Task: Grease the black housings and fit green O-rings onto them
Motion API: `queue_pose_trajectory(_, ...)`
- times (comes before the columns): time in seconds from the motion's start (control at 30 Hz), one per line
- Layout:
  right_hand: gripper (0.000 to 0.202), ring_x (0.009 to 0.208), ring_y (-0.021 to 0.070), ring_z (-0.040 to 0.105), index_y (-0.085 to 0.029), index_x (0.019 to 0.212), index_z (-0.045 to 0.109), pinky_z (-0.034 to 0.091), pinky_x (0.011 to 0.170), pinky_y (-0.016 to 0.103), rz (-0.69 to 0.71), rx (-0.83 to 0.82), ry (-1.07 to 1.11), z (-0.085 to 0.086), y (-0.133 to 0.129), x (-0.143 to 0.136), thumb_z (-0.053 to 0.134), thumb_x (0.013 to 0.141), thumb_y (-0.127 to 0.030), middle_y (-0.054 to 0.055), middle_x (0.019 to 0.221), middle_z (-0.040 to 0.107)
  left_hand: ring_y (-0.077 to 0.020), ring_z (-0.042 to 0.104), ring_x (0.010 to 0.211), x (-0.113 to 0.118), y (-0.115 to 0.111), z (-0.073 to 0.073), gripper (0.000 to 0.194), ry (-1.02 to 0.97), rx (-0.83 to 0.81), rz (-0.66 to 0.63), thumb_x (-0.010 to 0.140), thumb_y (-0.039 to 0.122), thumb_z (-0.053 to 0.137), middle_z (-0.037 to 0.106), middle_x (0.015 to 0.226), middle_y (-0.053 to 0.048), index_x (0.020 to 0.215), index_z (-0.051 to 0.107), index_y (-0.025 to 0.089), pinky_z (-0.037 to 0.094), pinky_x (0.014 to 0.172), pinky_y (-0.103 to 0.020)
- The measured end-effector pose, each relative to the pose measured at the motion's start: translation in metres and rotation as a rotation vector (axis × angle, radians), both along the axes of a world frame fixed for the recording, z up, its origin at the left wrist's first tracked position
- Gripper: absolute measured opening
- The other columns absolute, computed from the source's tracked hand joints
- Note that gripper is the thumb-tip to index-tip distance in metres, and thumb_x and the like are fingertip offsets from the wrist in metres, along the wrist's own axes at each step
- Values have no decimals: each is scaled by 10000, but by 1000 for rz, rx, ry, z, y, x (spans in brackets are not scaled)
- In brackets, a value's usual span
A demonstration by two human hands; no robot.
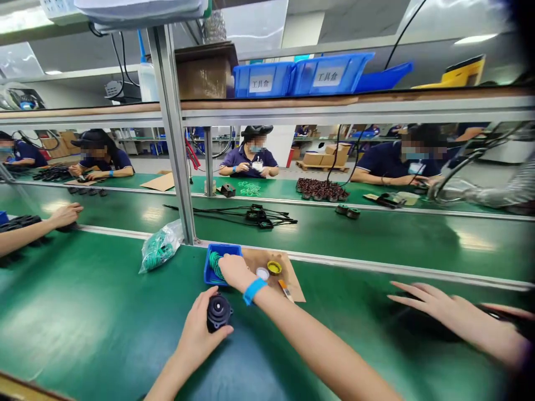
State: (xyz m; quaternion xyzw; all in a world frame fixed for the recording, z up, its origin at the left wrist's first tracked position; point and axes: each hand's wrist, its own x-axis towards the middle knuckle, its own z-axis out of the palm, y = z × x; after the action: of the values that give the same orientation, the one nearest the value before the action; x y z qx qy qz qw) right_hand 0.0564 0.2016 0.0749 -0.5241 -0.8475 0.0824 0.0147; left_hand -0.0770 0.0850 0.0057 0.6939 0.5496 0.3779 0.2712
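Round a black circular part (219,312) my left hand (199,328) is closed, holding it just above the green bench at the lower middle. The part shows stepped rings and small lugs at its edge. My right hand (236,271), with a blue wristband, reaches into a small blue bin (229,249) beside green rings (215,264). Its fingertips are hidden in the bin, so I cannot tell whether they hold a ring. Right of the bin, a cardboard sheet (296,278) carries a yellow-filled round container (274,268), a white lid (262,273) and an orange-and-white brush (285,288).
A plastic bag of green rings (161,247) lies beside a metal post (175,139). Other people's hands are at left (64,216) and right (443,309). Black cabled parts (257,214) lie on the belt beyond. A shelf (292,113) spans overhead with blue bins.
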Motion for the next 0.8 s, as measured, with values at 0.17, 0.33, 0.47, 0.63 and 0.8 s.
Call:
queue_pose_trajectory(0.17,253,932,188,654,-114,1063,633,548,835,386,-29,-41,-18,-3,10,-7,605,943,-334,76,1055,663,-284,595,1157,-2,-5,2,636,-117,-38,21,687,216,735,622,1244,-104,1274,489,212,462,1016,-478)
queue_pose_trajectory(0.33,240,977,202,649,-103,1051,639,492,851,324,-64,37,115,22,-11,27,420,1007,-191,121,1052,686,-256,628,1074,-2,-9,4,691,-175,-63,-5,646,171,770,629,1179,-86,1275,485,212,505,957,-438)
queue_pose_trajectory(0.47,220,761,127,652,-171,946,686,456,663,200,-6,-91,300,31,-49,53,470,980,-203,7,846,721,-250,633,1085,0,-16,5,768,-200,-145,-75,625,121,799,648,1204,-76,1301,452,228,500,978,-429)
queue_pose_trajectory(0.63,190,683,152,639,-167,866,752,412,583,223,18,-341,537,7,-80,63,565,881,-139,21,774,728,-240,633,1095,0,-21,5,792,-146,-94,-151,632,108,825,635,1242,-71,1309,441,256,531,954,-398)
queue_pose_trajectory(0.8,214,828,175,643,-183,1077,700,486,729,277,27,-232,606,-9,-89,68,539,944,-227,58,966,709,-246,613,1145,-3,-24,3,746,-33,78,-169,677,209,843,589,1276,-93,1309,450,257,554,952,-383)
